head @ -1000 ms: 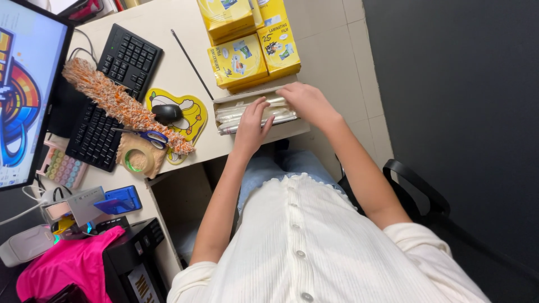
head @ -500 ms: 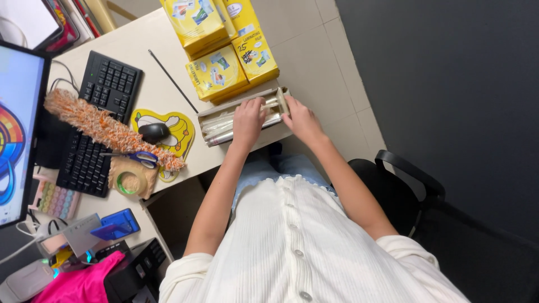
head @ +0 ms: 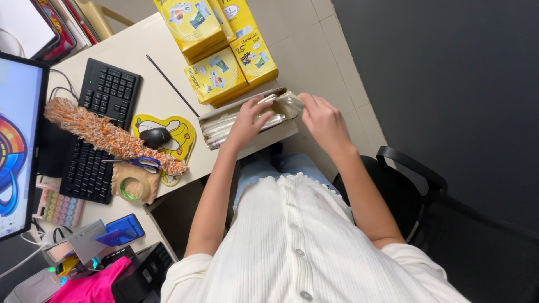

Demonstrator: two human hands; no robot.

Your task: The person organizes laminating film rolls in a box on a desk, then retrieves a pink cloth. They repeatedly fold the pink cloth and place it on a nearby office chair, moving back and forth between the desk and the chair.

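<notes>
A long open cardboard box [head: 209, 119] lies on the front edge of the desk, filled with shiny clear-wrapped strips [head: 222, 128]. My left hand [head: 247, 120] rests inside the box with its fingers spread over the strips. My right hand [head: 323, 119] is at the box's right end, fingers pinched on a small pale clear-wrapped bundle [head: 288, 104] that is raised slightly above the box.
Yellow film boxes [head: 216, 76] are stacked just behind the box. To the left are a thin black rod [head: 171, 84], a mouse [head: 155, 135] on a yellow pad, an orange duster [head: 106, 134], scissors [head: 143, 163], a tape roll [head: 132, 188], a keyboard [head: 95, 129] and a monitor [head: 17, 146]. A black chair [head: 412, 174] stands on the right.
My right hand has drawn the small bundle up and to the right out of the box's end. My left hand has slid rightwards along the strips. The view shifted a little.
</notes>
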